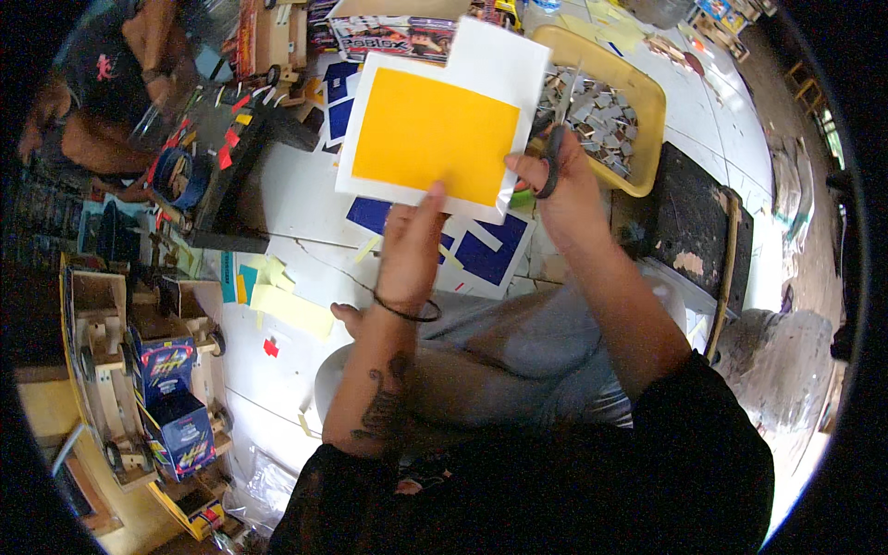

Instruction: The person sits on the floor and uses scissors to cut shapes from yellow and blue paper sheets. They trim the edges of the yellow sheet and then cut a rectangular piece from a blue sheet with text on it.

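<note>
My left hand (412, 242) pinches the lower edge of a white sheet (499, 60) with a large yellow-orange rectangle (435, 134) on it, its thumb lying on the front. The sheet is held up, and its upper left corner is cut away in a step. In my right hand (572, 190) is a pair of scissors (553, 165) with dark handles, blades pointing up beside the sheet's right edge. The right thumb also touches that edge. Below the sheet, dark blue pieces (488, 252) with white borders lie on the floor.
Behind the scissors stands a yellow basin (652, 139) of small flat pieces. A dark worn board (689, 222) is at right. Wooden toy trucks (176, 398) stand at left, near pale yellow paper scraps (291, 310). Another person (102, 111) works at upper left by a black stand (245, 176).
</note>
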